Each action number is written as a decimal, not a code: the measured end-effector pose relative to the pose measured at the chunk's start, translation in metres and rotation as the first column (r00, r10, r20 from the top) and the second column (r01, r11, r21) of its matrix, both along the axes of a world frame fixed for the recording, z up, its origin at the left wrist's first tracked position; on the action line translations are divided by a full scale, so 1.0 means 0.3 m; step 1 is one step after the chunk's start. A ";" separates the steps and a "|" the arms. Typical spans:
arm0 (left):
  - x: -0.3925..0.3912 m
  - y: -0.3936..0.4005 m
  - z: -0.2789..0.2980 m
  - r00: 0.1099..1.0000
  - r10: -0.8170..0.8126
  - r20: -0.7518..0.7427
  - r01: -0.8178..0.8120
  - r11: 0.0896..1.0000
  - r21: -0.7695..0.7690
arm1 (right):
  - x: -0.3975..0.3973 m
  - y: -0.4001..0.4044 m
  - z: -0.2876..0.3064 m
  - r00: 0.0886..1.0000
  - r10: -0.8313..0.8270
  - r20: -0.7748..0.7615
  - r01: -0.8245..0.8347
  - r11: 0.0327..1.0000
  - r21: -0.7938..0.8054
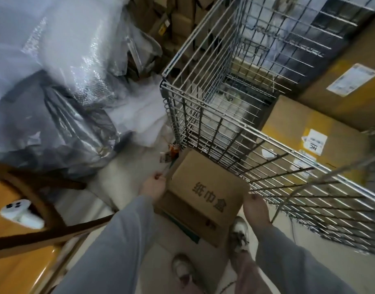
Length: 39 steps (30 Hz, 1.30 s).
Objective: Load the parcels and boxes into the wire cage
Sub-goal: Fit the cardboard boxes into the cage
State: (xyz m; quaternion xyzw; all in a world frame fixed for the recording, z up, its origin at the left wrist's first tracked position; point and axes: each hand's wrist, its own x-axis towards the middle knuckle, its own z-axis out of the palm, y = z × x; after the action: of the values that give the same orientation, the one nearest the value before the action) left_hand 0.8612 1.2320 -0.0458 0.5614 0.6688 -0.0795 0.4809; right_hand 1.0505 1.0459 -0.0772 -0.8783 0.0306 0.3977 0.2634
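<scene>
Your brown cardboard box (200, 194), closed and printed with dark characters on top, sits tilted just outside the near corner of the wire cage (205, 115). The cage of grey metal mesh stands upright, open-topped, with pale parcels (224, 109) at its bottom.
</scene>
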 end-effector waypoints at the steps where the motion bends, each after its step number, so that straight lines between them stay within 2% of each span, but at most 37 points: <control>1: 0.019 0.009 -0.021 1.000 0.000 0.004 0.000 1.000 -0.006 | 0.010 0.004 -0.033 0.996 -0.084 -0.022 0.084 0.996 0.008; 4: 0.076 0.015 -0.061 0.998 -0.020 0.055 0.024 0.998 -0.061 | 0.030 0.005 -0.097 0.924 -0.346 -0.162 0.360 0.930 0.069; 6: 0.108 0.005 -0.081 0.994 -0.020 0.106 0.033 0.992 -0.118 | 0.039 0.000 -0.129 0.867 -0.409 -0.283 0.454 0.884 0.114; 9: 0.133 -0.010 -0.126 0.986 0.073 0.149 -0.047 0.984 -0.170 | 0.044 -0.002 -0.169 0.818 -0.404 -0.410 0.499 0.853 0.154; 12: 0.130 -0.007 -0.148 0.979 0.165 0.124 -0.146 0.978 -0.149 | 0.049 0.005 -0.194 0.807 -0.406 -0.429 0.511 0.844 0.163; 14: 0.109 0.010 -0.154 0.969 0.221 0.111 -0.198 0.962 -0.190 | 0.049 0.005 -0.196 0.825 -0.365 -0.431 0.472 0.865 0.173; 18: 0.012 0.054 -0.160 0.977 0.184 0.110 -0.121 0.897 -0.425 | 0.040 -0.010 -0.236 0.851 -0.323 -0.413 0.413 0.899 0.149; 19: -0.012 0.060 -0.162 0.976 0.179 0.122 -0.108 0.890 -0.444 | 0.035 -0.007 -0.241 0.852 -0.311 -0.421 0.398 0.907 0.136; 23: -0.109 0.065 -0.171 0.965 0.234 0.115 -0.178 0.912 -0.369 | 0.014 0.002 -0.267 0.850 -0.255 -0.461 0.312 0.949 0.049; 25: -0.154 0.061 -0.176 0.945 0.297 0.138 -0.234 0.907 -0.350 | 0.009 -0.007 -0.302 0.904 -0.193 -0.382 0.224 0.974 0.039; 28: -0.179 0.049 -0.168 0.912 0.376 0.163 -0.305 0.888 -0.343 | 0.006 -0.045 -0.352 0.943 -0.194 -0.271 0.179 0.981 -0.078; 31: -0.169 0.039 -0.179 0.859 0.473 0.195 -0.408 0.863 -0.296 | -0.011 -0.073 -0.385 0.802 -0.285 -0.525 0.337 0.942 0.003; 33: -0.161 0.037 -0.193 0.847 0.488 0.213 -0.435 0.865 -0.250 | -0.029 -0.079 -0.407 0.736 -0.286 -0.614 0.379 0.925 0.023; 39: -0.157 0.019 -0.230 0.872 0.436 0.224 -0.403 0.897 -0.180 | -0.084 -0.093 -0.475 0.668 -0.321 -0.672 0.429 0.903 -0.004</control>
State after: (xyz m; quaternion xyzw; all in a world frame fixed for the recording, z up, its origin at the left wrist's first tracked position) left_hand 0.8142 1.2377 -0.1147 0.3760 0.6999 0.0581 0.6045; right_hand 1.0253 1.0181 -0.2198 -0.6325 0.2708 0.6189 0.3788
